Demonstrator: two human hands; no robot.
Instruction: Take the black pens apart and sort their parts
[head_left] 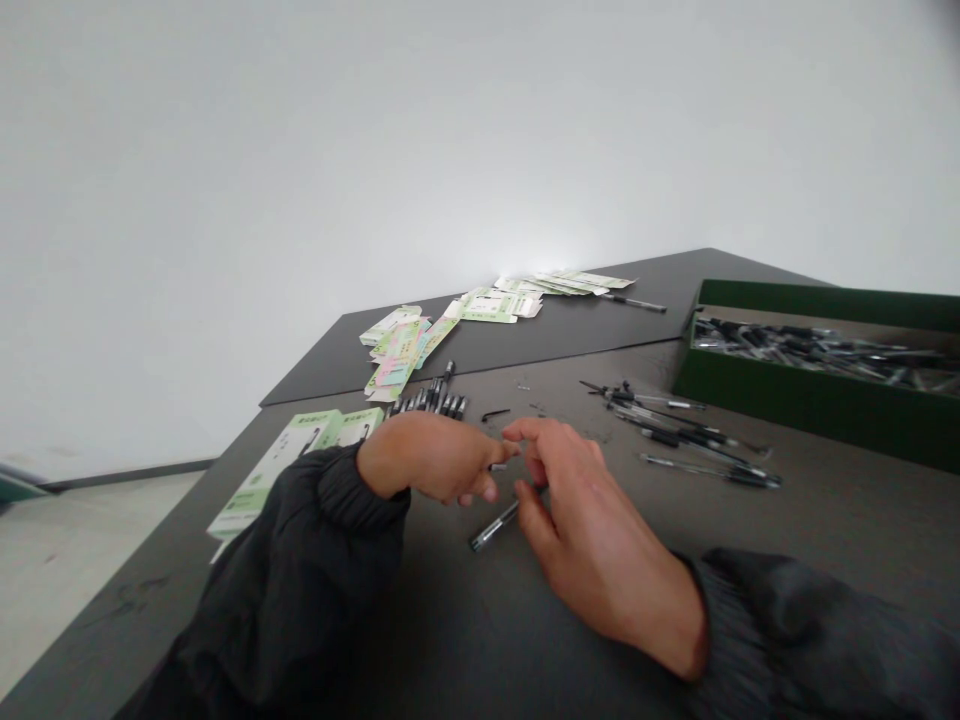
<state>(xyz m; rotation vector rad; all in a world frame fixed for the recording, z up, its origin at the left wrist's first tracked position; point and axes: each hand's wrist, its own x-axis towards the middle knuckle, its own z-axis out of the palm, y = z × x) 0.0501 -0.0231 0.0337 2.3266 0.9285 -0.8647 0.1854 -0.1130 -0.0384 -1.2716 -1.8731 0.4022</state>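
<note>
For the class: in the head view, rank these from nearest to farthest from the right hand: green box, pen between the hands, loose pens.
1. Pen, just left of the right hand, partly hidden by it.
2. Loose pens, spread on the right side.
3. Green box, farther right, beyond those pens.

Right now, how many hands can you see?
2: the left hand, in front of some bunched pens, and the right hand, at a single pen. No others show.
</note>
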